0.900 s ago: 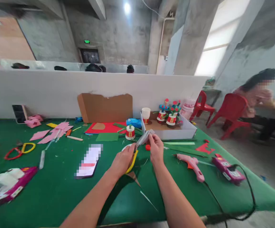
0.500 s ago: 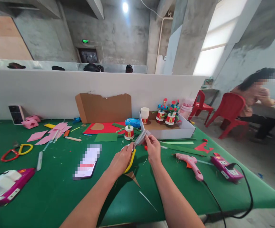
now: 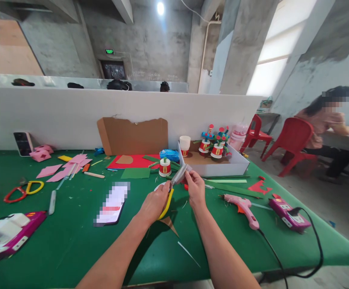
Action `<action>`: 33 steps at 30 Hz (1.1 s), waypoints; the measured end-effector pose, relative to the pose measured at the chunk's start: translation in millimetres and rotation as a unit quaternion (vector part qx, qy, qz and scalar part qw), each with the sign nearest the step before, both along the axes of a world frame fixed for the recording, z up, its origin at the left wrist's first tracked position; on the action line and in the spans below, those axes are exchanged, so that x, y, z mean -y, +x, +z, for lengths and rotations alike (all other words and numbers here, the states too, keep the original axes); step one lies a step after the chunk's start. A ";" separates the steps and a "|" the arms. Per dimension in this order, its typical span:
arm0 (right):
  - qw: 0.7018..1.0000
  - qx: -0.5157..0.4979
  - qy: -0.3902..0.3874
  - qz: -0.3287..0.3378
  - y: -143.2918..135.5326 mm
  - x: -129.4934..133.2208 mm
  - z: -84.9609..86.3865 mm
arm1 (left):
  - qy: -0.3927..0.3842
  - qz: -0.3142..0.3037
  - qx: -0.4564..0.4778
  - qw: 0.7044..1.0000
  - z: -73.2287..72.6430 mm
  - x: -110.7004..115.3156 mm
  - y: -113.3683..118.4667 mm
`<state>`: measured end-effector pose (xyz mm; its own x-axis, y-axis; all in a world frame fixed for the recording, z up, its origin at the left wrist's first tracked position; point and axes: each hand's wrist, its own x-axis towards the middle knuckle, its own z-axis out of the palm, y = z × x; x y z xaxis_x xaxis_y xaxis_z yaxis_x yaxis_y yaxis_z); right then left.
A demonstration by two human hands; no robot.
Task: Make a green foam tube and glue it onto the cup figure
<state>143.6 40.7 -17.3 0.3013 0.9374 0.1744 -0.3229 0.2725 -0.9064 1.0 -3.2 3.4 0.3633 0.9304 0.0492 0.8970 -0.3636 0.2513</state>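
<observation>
My left hand (image 3: 156, 200) is closed around a pair of scissors (image 3: 168, 204) with a yellow handle. Their blades point up and right toward my right hand (image 3: 196, 185). Between the fingers of that hand is a thin whitish-grey piece (image 3: 185, 168), which the blades meet; its material is unclear. Just beyond the hands stands a red and white paper cup figure (image 3: 165, 167) with spiral green arms. Under my left hand lies a brown paper scrap (image 3: 169, 225), and a thin white strip (image 3: 189, 254) is nearer to me.
A white box (image 3: 224, 170) holds cup figures and a pale cup. To the right lie a pink glue gun (image 3: 243, 206) and a purple power strip (image 3: 290, 216) with a black cord. A phone (image 3: 113, 204), other scissors (image 3: 23, 192) and pink paper (image 3: 49, 171) lie left. A person (image 3: 325, 120) sits far right.
The view has shifted very slightly, so everything appears a little to the right. Both hands keep nearly the same pose, with the scissors still at the whitish piece.
</observation>
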 end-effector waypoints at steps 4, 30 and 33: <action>1.000 -0.017 -0.009 -0.006 1.2 0.0 0.4 | 0.033 0.000 0.060 0.998 -7.4 -3.3 -3.1; 0.998 -0.053 -0.001 -0.018 21.6 -2.8 8.6 | 0.030 -0.058 -0.022 0.998 -10.6 -9.5 -19.3; 0.999 -0.048 -0.005 0.002 21.8 -3.5 8.7 | 0.029 -0.067 -0.023 0.997 -10.3 -8.6 -18.6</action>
